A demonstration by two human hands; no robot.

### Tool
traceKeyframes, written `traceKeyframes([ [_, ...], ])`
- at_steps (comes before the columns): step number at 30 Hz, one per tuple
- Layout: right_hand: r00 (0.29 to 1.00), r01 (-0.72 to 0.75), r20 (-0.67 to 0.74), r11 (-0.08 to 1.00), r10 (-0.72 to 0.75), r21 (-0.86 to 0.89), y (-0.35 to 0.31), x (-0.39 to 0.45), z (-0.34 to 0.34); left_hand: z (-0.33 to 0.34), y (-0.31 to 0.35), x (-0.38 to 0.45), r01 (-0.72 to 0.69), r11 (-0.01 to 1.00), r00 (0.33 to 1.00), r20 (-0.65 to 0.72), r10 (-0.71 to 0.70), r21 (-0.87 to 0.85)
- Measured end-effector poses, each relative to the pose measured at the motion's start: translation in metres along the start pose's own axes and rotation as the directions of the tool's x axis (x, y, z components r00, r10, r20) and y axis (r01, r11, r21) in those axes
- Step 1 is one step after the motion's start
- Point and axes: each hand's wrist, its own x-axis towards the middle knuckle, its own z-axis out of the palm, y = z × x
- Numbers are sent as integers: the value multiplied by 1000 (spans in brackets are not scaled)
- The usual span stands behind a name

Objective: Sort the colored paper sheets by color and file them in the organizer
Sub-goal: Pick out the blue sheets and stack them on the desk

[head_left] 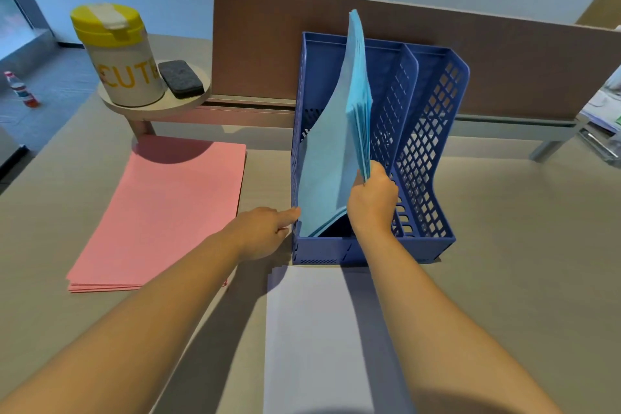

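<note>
blue paper sheets (pixel 339 144) stand upright in the leftmost slot of a blue plastic organizer (pixel 433 151) on the worktop (pixel 521 262), their near edge pinched in the right hand (pixel 373 198). the left hand (pixel 262 232) grasps nothing, its fingertips touching the organizer's left front corner. a pink paper stack (pixel 161 208) lies flat to the left, and a white paper stack (pixel 316 339) lies flat just in front of the organizer.
</note>
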Motion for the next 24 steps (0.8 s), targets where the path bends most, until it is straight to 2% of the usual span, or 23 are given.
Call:
traceKeyframes([
  [6, 998, 23, 63, 1000, -22, -19, 15, 1, 10, 0, 4, -4, 3, 1000, 1000, 4, -4, 19],
  [12, 967, 197, 205, 954, -151, -225, 24, 10, 8, -1, 4, -7, 19, 999, 1000, -6, -19, 34],
  [17, 935, 274, 315, 900, -166, -339, 24, 16, 13, 1, 5, -12, -5, 995, 1000, -21, 7, 97],
  [24, 855, 316, 491, 918, -166, -240, 21, 21, 3, 7, 7, -20, 49, 978, 998, -42, -41, 201],
])
